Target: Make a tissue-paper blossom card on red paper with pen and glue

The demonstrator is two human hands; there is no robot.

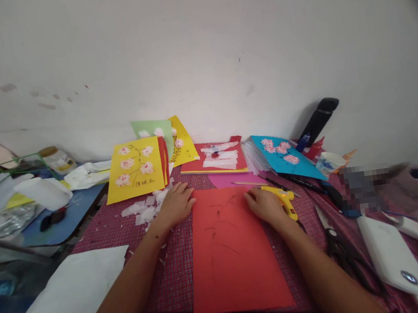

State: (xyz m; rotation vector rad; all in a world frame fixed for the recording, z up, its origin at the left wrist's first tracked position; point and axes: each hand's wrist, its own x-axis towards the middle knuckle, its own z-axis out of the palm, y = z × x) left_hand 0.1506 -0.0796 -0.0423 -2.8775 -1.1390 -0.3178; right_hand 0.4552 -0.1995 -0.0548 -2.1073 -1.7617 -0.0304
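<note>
– While your left hand (176,204) rests with fingers apart, where lies the red sheet (234,261)?
– Between your hands, long axis toward you; your right hand (264,204) is nearer, curled at its far right corner, whether pinching I cannot tell

Table (179,283): covered by a red checked cloth (103,227).
Centre: red sheet (240,260) laid flat, marked with dark strokes.
Left: white paper scraps (145,212) strewn near the sheet.
Right: yellow glue gun (285,200) placed near the sheet; scissors (340,249) and white device (395,255) set farther out.
Blue side table (81,225): white roll (46,194) and dark object (58,216) laid on top.
</note>
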